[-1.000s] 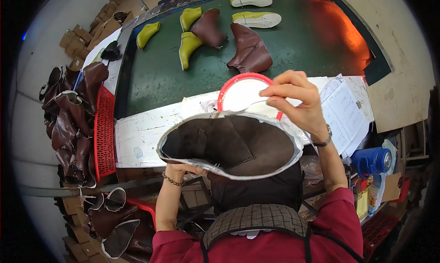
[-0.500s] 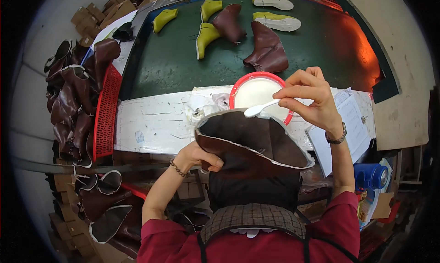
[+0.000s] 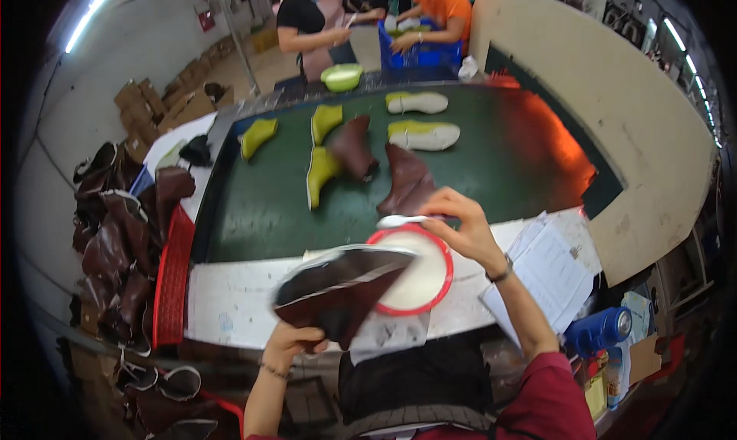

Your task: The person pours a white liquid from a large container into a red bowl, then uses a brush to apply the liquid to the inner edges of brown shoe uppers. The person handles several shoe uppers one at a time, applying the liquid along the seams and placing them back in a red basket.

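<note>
My left hand is closed on the lower part of a brown leather boot upper, whose pale-edged opening faces up and is slightly smeared by motion. My right hand pinches a white toothbrush-like brush between thumb and fingers. The brush is over the far rim of a red-rimmed bowl; whether it touches the rim I cannot tell. White liquid fills the bowl, which the upper partly covers at its left. Another brown upper lies just beyond it on a green surface.
Yellow-green shoe lasts and another brown upper stand farther back. An orange glow lights the right. Papers and a blue flask sit at right. A red basket of brown uppers stands left. Two people work behind a blue crate.
My right hand has brought the brush from the upper's edge to the bowl's far rim. The upper has swung left and tilted. The view has risen, showing two people.
</note>
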The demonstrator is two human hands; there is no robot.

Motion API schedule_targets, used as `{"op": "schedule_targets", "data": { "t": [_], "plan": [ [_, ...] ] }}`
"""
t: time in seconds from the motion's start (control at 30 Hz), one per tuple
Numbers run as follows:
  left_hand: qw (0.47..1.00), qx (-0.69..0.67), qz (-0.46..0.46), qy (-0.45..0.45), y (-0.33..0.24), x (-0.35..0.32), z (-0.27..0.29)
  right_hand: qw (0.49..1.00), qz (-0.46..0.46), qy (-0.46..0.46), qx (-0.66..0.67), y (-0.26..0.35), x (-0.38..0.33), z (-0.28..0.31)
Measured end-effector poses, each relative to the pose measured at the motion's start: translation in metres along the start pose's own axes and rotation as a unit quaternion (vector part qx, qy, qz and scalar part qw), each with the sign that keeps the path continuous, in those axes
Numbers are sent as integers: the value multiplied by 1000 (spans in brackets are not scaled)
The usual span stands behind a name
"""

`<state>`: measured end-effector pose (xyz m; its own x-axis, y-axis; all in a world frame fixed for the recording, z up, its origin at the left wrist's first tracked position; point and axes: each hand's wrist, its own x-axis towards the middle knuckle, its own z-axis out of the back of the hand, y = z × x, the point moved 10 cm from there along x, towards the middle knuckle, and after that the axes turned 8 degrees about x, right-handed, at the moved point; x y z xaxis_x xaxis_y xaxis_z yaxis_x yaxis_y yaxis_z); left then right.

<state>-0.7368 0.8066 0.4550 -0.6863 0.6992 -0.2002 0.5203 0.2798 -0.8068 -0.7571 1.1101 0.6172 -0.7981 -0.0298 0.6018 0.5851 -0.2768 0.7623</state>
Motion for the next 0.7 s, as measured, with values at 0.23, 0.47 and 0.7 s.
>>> {"op": "schedule_targets", "data": {
  "t": [0.23, 0.47, 0.7],
  "plan": [
    [874, 109, -270, -390, -72, -34, 148, 904, -220, -295, 218, -134, -120, 68],
    [802, 300, -262, -446, -102, 14, 144, 887, -256, -369, 109, -195, -166, 83],
    [756, 457, -338, -324, -124, 86, 68, 881, -261, -374, 131, -199, -163, 77]
  ]
}}
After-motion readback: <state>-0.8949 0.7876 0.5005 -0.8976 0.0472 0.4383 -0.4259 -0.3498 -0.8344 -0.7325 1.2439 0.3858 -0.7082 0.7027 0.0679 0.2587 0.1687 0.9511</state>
